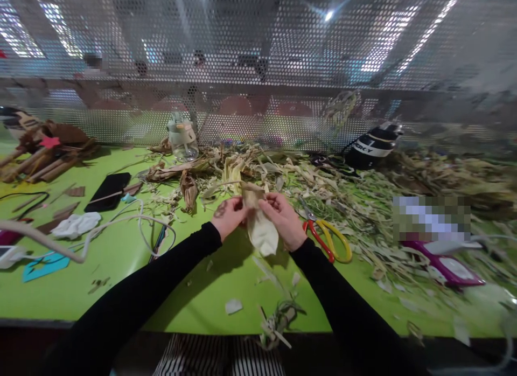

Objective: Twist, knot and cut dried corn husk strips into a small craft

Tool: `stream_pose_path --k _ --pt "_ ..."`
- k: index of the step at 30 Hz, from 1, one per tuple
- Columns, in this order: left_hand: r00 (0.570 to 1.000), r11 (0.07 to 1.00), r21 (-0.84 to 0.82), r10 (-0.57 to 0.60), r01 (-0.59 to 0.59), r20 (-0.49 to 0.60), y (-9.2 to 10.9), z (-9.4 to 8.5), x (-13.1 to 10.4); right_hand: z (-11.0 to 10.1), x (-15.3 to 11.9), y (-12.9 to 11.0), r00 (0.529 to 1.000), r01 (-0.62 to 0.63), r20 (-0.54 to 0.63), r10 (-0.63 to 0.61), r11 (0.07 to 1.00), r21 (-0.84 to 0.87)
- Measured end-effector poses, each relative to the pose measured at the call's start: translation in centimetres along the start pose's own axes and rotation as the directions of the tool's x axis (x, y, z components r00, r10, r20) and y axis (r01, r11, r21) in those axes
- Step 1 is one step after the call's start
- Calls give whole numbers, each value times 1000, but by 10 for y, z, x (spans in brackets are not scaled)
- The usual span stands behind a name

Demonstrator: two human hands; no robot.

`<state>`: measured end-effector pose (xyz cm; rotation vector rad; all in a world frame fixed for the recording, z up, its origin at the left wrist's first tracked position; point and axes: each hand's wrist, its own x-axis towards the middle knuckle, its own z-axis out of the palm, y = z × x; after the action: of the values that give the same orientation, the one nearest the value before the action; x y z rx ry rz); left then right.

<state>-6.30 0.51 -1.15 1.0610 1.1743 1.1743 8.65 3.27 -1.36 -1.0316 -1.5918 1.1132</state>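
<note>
Between both hands is a pale corn husk piece (262, 233), its brownish upper end pinched and its broad cream-coloured end hanging toward me. My left hand (230, 218) grips its left edge, fingers closed. On the opposite edge, my right hand (283, 218) is closed with thumb and fingers pressed on the husk. Just right of the right wrist lie scissors (323, 236) with one red and one yellow handle. Dried husk strips (274, 166) are heaped behind the hands, and a brown twisted husk (188, 190) lies to the left of them.
On the left are a black phone (108, 192), a crumpled tissue (76, 225), a looping cable (121, 220) and brown sticks (52, 160). A clear bottle (183, 139) and a black bottle (371, 147) stand near the perforated metal screen (258, 96). A magenta device (448, 265) lies right.
</note>
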Motion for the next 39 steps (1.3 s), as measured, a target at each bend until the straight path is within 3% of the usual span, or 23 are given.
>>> stream_pose_path --k 3,5,9,14,19,25,29,39 --pt "987 991 65 121 -114 -109 -3 -6 6 1 -3 -2 992 18 123 5 982 -187" --pt "989 990 85 117 -109 -93 -4 -9 8 2 -4 -3 996 25 91 -3 969 -246" --pt "999 996 75 44 -41 -33 -4 -6 6 3 -4 -5 999 35 24 -32 986 -161" --pt "1000 1000 -29 -2 2 -21 0 0 0 4 -2 0 999 40 -28 -46 983 -181" --pt "993 995 -31 -90 93 81 -4 -2 1 3 0 7 994 53 -93 -66 989 -137" --pt "990 968 -214 -113 130 90 -5 -3 2 6 1 5 989 -87 -99 106 979 184" --pt "986 959 -245 -113 141 124 -2 -3 1 7 1 3 986 -114 -87 144 952 284" --pt "982 993 -80 -76 91 173 -3 -4 -1 6 0 3 1000 -9 -27 14 988 154"
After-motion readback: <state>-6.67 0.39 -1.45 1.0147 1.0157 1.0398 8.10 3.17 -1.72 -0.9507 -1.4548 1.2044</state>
